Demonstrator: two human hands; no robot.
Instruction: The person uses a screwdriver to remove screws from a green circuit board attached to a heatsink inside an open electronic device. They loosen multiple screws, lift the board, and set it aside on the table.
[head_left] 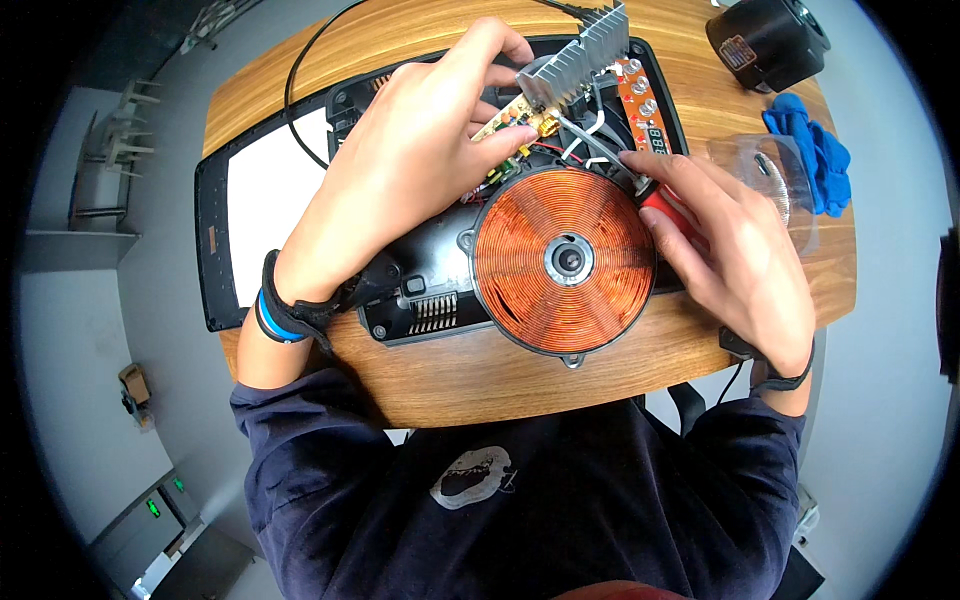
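Note:
My left hand (420, 140) grips the green-and-yellow circuit board (500, 122), thumb on the near side and fingers behind. The board is tilted up, and a finned silver heatsink (575, 68) stands on it. My right hand (735, 235) is closed around a red-handled tool (675, 212); its long metal nose reaches the board's components beside the heatsink. Whether it touches them I cannot tell. A round copper coil (565, 260) lies in front of the board, over the open black housing (400, 300) of an induction cooker. White wires (597, 122) run below the heatsink.
The cooker's black-framed panel (215, 240), with a white area, lies at the left. An orange display board (640, 105) sits at the housing's right. Beyond are a blue cloth (810, 150), a clear plastic dish (770, 175) and a black cylinder (765, 42). A black cable (292, 80) curves across the wooden table (460, 385).

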